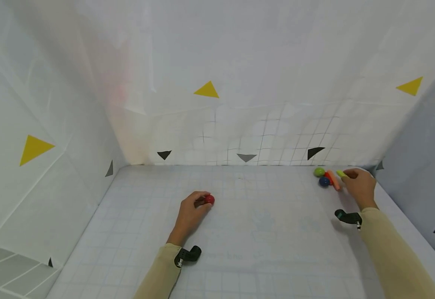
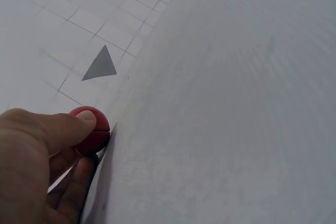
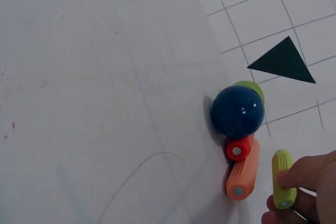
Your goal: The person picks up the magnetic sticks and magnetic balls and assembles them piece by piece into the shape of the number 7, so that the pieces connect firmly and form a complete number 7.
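Observation:
My left hand (image 1: 189, 215) pinches a glossy red ball (image 1: 210, 199) near the middle of the table. In the left wrist view a groove runs round this ball, and my thumb presses on top of it. At the table's far right corner my right hand (image 1: 362, 187) pinches a short yellow-green ridged stick (image 3: 282, 165) with a metal dot at its end. Just left of that stick lies an orange ridged stick (image 3: 244, 174), beside a red stick (image 3: 239, 149). A dark blue ball (image 3: 236, 113) partly covers the red stick and a green ball (image 1: 319, 172).
The white table (image 1: 262, 236) has a faint grid. White sheet walls with yellow and dark triangles rise behind it, and a grey-blue side wall (image 1: 426, 166) stands close by my right arm. Each wrist bears a black camera mount (image 1: 347, 217).

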`<control>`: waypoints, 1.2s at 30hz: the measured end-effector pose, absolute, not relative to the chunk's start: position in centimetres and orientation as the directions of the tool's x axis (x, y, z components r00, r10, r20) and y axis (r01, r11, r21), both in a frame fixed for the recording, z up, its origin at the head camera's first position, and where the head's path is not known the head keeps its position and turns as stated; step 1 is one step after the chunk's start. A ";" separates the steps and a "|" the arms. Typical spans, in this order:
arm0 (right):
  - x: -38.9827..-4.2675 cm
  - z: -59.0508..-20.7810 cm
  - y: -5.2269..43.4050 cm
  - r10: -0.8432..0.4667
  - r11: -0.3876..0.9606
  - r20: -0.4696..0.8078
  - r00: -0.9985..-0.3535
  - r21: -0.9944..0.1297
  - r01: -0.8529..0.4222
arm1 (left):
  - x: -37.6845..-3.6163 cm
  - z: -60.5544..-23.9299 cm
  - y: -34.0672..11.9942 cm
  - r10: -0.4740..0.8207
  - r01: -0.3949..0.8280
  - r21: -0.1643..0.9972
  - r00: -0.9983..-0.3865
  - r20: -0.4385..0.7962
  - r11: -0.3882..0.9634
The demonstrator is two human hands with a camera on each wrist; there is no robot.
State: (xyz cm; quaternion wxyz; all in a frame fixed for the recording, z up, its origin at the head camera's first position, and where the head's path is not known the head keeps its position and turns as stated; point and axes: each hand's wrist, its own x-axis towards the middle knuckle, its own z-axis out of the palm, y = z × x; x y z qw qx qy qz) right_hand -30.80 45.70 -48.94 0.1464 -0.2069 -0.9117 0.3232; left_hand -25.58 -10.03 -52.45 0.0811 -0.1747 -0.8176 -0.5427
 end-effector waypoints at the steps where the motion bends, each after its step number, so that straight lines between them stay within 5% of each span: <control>1: -30.8 -48.9 45.5 0.476 0.703 0.135 -0.869 -0.652 0.284 | -25.5 -52.4 -10.0 0.197 0.375 0.858 -0.925 0.324 0.350; 36: -30.0 -44.0 40.0 0.371 0.721 0.242 -0.897 -0.683 0.114 | -25.7 -52.5 -10.0 0.185 0.352 0.852 -0.935 0.303 0.387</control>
